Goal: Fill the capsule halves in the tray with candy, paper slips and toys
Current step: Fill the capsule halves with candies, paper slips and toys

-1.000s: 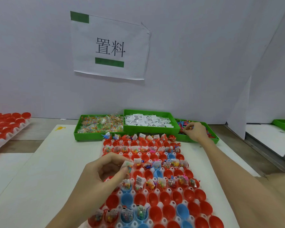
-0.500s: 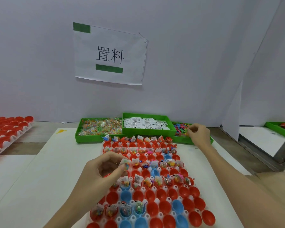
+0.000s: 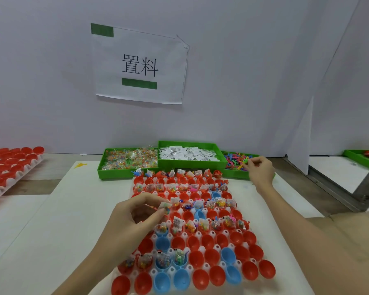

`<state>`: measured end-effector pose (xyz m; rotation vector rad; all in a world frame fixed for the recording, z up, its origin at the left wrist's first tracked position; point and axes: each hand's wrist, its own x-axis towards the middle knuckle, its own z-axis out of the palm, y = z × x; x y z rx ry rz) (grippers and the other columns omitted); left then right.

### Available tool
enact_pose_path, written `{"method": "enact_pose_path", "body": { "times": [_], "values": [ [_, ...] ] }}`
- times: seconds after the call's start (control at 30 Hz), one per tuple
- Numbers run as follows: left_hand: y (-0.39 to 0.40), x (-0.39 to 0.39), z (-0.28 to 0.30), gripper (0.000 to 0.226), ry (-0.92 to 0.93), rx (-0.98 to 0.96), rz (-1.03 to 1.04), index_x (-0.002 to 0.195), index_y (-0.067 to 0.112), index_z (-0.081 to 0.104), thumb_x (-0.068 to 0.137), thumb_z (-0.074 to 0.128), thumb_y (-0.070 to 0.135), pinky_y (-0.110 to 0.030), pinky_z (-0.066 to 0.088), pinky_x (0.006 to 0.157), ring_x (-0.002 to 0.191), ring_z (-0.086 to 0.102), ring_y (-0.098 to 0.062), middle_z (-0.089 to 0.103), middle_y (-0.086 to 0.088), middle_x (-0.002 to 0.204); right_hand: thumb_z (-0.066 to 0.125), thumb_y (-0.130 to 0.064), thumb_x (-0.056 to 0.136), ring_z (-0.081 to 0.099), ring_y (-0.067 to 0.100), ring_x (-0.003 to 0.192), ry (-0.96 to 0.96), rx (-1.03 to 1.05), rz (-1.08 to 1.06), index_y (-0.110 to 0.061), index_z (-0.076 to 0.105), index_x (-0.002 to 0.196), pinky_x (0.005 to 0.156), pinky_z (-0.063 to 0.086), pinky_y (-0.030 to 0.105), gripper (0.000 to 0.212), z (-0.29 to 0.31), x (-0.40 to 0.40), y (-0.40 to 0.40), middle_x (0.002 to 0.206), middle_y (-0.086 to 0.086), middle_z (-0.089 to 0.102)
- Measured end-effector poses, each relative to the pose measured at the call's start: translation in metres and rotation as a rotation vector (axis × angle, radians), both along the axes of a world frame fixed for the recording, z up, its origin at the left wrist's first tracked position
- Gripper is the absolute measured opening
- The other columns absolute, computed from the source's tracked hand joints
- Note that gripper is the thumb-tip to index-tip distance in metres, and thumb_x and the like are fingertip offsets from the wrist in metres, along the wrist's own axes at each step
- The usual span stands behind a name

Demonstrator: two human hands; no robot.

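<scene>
Capsule tray (image 3: 202,267), white, spread across the middle of a white sheet (image 3: 41,231) on the bench, packed with red and blue capsule halves (image 3: 211,256) open side up. Filled in alternating rows with candy packets and paper slips, several with small toys; rows between and the nearest rows mostly bare. Behind the tray, against the grey wall, three green bins side by side: left bin (image 3: 115,173) heaped with clear candy packets (image 3: 130,158), middle bin (image 3: 192,163), raised a little higher, full of white paper slips (image 3: 188,153), right bin (image 3: 234,174) holding bright plastic toys (image 3: 234,159). On the wall above, a paper sign (image 3: 141,64) with two black characters and green bars. Far left, a second tray (image 3: 9,167) of red halves; far right, past a divider, another green bin (image 3: 360,158) with something red in it. Near the sheet's far left corner, a small yellow toy (image 3: 80,165) lying alone.

Left hand (image 3: 134,222) poised over the tray's left side, thumb and forefinger pinching a small candy packet (image 3: 165,206) above the third filled row, remaining fingers curled. Right hand (image 3: 260,171) stretched to the right bin, fingertips pressed together on a green toy (image 3: 245,161) at the bin's near edge, just over the heap; cannot tell whether lifted or touching the pile.
</scene>
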<state>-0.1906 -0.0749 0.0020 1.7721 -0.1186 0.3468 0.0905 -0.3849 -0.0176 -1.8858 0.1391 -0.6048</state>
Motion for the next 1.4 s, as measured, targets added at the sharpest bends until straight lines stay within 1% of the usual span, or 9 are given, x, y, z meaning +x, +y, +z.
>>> {"method": "enact_pose_path", "body": {
  "times": [0.07,0.17,0.27,0.33,0.5,0.63,0.97,1.27,1.4],
  "values": [
    [0.0,0.0,0.0,0.022,0.003,0.003,-0.002,0.09,0.039,0.076,0.087,0.076,0.017,-0.022,0.061,0.078,0.083,0.077,-0.018,0.078,0.001,0.087,0.062,-0.008,0.1,0.074,0.03,0.095,0.037,-0.004,-0.029,0.0,0.064,0.1,0.08,0.061,0.042,0.008,-0.002,0.007,0.0,0.099,0.015,0.071],
    [0.002,0.001,0.001,0.021,0.004,-0.011,0.007,0.09,0.039,0.077,0.086,0.076,0.018,-0.021,0.061,0.078,0.084,0.077,-0.019,0.079,0.0,0.087,0.059,-0.002,0.1,0.073,0.031,0.097,0.074,0.136,-0.021,-0.001,0.061,0.097,0.074,0.06,0.033,0.003,-0.003,0.019,-0.001,0.097,0.018,0.068],
    [0.005,0.003,0.002,0.017,0.005,-0.023,0.014,0.089,0.039,0.077,0.083,0.075,0.023,-0.02,0.06,0.077,0.084,0.077,-0.019,0.079,0.0,0.087,0.057,0.007,0.097,0.069,0.035,0.099,0.08,0.334,0.021,0.001,0.058,0.096,0.094,0.058,0.044,0.007,0.001,0.022,-0.002,0.097,0.023,0.064],
    [0.004,0.003,0.002,0.015,0.008,-0.029,0.014,0.089,0.04,0.077,0.08,0.075,0.028,-0.019,0.06,0.078,0.085,0.077,-0.02,0.079,0.0,0.087,0.058,0.01,0.097,0.068,0.037,0.099,0.066,0.429,0.049,0.003,0.059,0.097,0.096,0.057,0.045,0.007,0.005,0.016,-0.001,0.101,0.027,0.064],
    [0.002,0.002,0.0,0.017,-0.013,0.016,0.021,0.092,0.041,0.078,0.083,0.077,0.026,-0.021,0.061,0.077,0.086,0.076,-0.016,0.078,0.005,0.09,0.063,0.003,0.097,0.073,0.027,0.079,0.05,0.502,0.196,0.009,0.064,0.106,0.069,0.063,0.025,0.011,0.023,-0.028,0.012,0.106,0.031,0.069],
    [0.0,0.0,0.001,0.02,-0.032,0.061,0.015,0.096,0.041,0.08,0.082,0.08,0.027,-0.019,0.06,0.078,0.089,0.075,-0.01,0.079,0.012,0.092,0.068,-0.004,0.094,0.076,0.029,0.083,0.021,0.366,0.386,0.006,0.07,0.105,0.073,0.063,0.027,0.014,0.041,-0.092,0.032,0.096,0.023,0.075],
    [-0.023,-0.009,-0.001,0.016,-0.137,0.132,-0.003,0.096,0.025,0.078,0.081,0.083,0.025,-0.025,0.061,0.08,0.09,0.075,-0.017,0.078,0.008,0.091,0.074,-0.017,0.093,0.076,0.022,0.085,0.029,-0.072,0.967,-0.018,0.077,0.097,0.078,0.061,0.028,0.005,0.039,-0.221,0.076,0.09,0.004,0.078],
    [-0.034,-0.013,0.004,0.016,-0.199,0.314,-0.063,0.094,0.024,0.077,0.081,0.084,0.018,-0.021,0.061,0.075,0.084,0.075,-0.009,0.074,0.014,0.09,0.075,-0.019,0.093,0.075,0.019,0.084,0.101,-0.175,1.059,-0.026,0.076,0.094,0.077,0.06,0.025,0.007,0.042,-0.227,0.061,0.09,-0.001,0.076],
    [-0.042,-0.013,0.002,0.012,-0.175,0.387,-0.1,0.09,0.021,0.076,0.082,0.084,0.016,-0.018,0.06,0.073,0.083,0.073,-0.006,0.069,0.014,0.09,0.074,-0.021,0.093,0.072,0.019,0.086,0.151,-0.282,1.04,-0.024,0.075,0.091,0.079,0.062,0.031,0.004,0.041,-0.225,0.054,0.09,-0.003,0.073]
  ]
}}
